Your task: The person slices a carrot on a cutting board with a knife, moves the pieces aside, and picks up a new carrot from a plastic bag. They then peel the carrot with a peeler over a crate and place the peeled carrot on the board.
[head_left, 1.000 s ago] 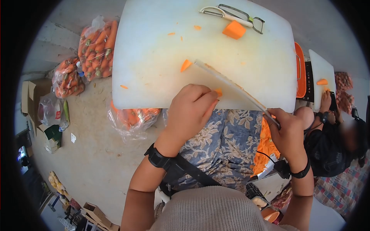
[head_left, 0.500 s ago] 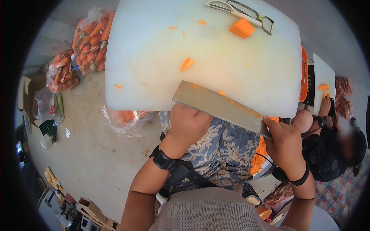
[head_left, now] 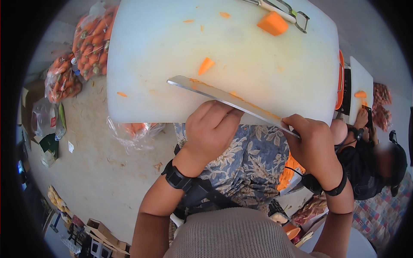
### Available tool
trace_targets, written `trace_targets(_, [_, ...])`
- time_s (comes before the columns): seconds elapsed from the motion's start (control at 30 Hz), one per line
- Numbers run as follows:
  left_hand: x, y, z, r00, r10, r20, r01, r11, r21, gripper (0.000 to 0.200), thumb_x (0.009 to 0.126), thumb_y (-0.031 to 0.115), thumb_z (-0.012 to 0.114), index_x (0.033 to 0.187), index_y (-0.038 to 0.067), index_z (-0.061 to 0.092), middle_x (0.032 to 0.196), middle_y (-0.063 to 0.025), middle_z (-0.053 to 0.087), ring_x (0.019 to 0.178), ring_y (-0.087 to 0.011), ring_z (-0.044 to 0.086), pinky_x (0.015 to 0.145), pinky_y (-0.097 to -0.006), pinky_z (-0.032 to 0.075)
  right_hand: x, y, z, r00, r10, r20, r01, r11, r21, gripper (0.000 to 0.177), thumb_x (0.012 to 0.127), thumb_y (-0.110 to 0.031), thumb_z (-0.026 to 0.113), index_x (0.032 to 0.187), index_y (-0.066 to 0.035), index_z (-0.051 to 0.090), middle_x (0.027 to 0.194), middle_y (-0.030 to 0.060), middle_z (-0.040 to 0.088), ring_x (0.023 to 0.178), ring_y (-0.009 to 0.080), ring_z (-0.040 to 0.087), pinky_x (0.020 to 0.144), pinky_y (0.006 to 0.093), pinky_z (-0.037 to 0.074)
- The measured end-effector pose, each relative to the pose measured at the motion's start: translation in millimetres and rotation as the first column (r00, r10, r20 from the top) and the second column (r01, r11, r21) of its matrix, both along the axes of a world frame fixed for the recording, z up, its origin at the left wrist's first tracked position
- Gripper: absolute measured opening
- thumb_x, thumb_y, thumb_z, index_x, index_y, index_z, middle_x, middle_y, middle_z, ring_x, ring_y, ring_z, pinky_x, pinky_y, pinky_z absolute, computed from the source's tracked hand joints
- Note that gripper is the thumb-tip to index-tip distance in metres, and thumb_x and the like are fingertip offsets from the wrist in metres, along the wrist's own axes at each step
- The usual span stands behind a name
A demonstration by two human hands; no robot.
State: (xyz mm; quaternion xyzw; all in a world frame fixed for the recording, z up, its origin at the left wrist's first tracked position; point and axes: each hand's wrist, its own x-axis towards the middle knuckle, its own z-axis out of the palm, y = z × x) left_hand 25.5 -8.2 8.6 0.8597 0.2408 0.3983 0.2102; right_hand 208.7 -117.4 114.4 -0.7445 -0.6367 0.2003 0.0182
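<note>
A wide-bladed cleaver (head_left: 232, 99) is tilted over the near edge of the white cutting board (head_left: 150, 51), with orange shreds along its upper edge. My right hand (head_left: 312, 137) grips its right end, the fingers wrapped round it. Curled fingers of my left hand (head_left: 211, 131) press against the near side of the blade at mid-length; their tips are partly hidden. Beyond the blade lies a small carrot piece (head_left: 206, 66). A larger carrot chunk (head_left: 272, 23) rests at the far right of the board, beside a peeler (head_left: 279, 9).
Bags of carrots (head_left: 93, 45) stand on the floor at left, with another plastic bag (head_left: 135, 135) under the board's near edge. An orange container (head_left: 340, 81) is right of the board. Farther right, a co-worker (head_left: 370, 159) works at another cutting board (head_left: 360, 79).
The cleaver has tilted, so its face shows narrower, and its left end has moved left and up. My left hand has slid up a little along it. The view has shifted slightly.
</note>
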Motion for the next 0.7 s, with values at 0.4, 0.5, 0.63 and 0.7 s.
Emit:
trace_targets(0.4, [-2.1, -0.7, -4.2, 0.999, 0.0, 0.041, -0.002, 0.999, 0.041, 0.024, 0.057, 0.0, 0.065, 0.08, 0.003, 0.07, 0.087, -0.0062, 0.065, 0.074, -0.0229, 0.062, 0.062, -0.0287, 0.051, -7.5, -11.4, 18.7, 1.0, -0.028, -0.011, 0.028, 1.0, 0.001, 0.031, 0.068, 0.006, 0.068, 0.098, 0.0, 0.063, 0.074, 0.0162, 0.064, 0.065, 0.0316, 0.064, 0.058, 0.0365, 0.047])
trace_targets(0.5, [-3.3, -0.7, -1.1, 1.0, -0.01, 0.026, 0.01, 1.0, 0.015, 0.022, 0.059, 0.0, 0.066, 0.08, 0.003, 0.069, 0.086, -0.0059, 0.065, 0.074, -0.0223, 0.062, 0.062, -0.0286, 0.051, -3.4, -10.8, 15.0, 1.0, -0.01, -0.022, 0.01, 1.0, 0.012, 0.025, 0.071, 0.003, 0.069, 0.095, 0.0, 0.063, 0.072, 0.0166, 0.063, 0.063, 0.0319, 0.063, 0.057, 0.0363, 0.046])
trace_targets(0.63, [1.1, 1.5, 0.6, 0.999, -0.017, 0.046, 0.019, 0.999, -0.032, 0.018, 0.065, 0.002, 0.067, 0.083, 0.002, 0.069, 0.085, -0.0053, 0.065, 0.075, -0.0207, 0.063, 0.063, -0.0285, 0.052, 1.3, -4.2, 13.8, 0.997, -0.032, -0.065, 0.032, 0.999, -0.003, 0.02, 0.07, -0.003, 0.07, 0.089, -0.004, 0.061, 0.066, 0.0135, 0.06, 0.061, 0.0315, 0.061, 0.055, 0.0395, 0.048])
trace_targets(0.7, [1.6, 1.3, -0.3, 0.998, -0.018, 0.052, 0.02, 0.999, -0.044, 0.017, 0.067, 0.003, 0.067, 0.083, 0.002, 0.069, 0.084, -0.0051, 0.065, 0.075, -0.0201, 0.063, 0.063, -0.0285, 0.052, 1.6, 2.2, 12.8, 0.998, -0.041, -0.054, 0.038, 0.998, -0.057, 0.016, 0.073, -0.004, 0.07, 0.087, -0.004, 0.061, 0.065, 0.0141, 0.061, 0.061, 0.0318, 0.062, 0.055, 0.0396, 0.048])
